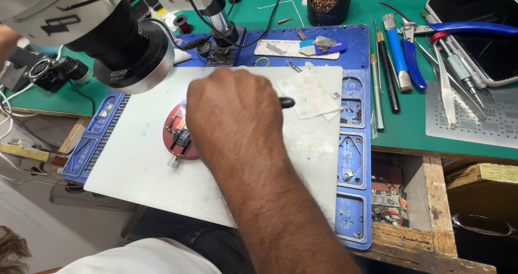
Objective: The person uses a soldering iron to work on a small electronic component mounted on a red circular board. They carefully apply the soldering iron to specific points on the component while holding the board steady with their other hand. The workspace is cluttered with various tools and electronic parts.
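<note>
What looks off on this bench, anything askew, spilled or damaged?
Small things only. A crumpled, stained tissue lies askew over the white mat's far right corner. Faint green specks mark the mat near the red round fixture. The right hand, holding a black-tipped tool, hides part of the fixture. The wooden bench edge is chipped.

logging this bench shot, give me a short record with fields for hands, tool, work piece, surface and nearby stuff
right hand: right hand over the red round fixture, gripping a black-handled tool
left hand: only a sliver at the frame's left edge
work piece: small board clamped in the fixture
surface: white mat on a blue tray
overhead: microscope
nearby: tweezers, blue-handled cutters
</note>
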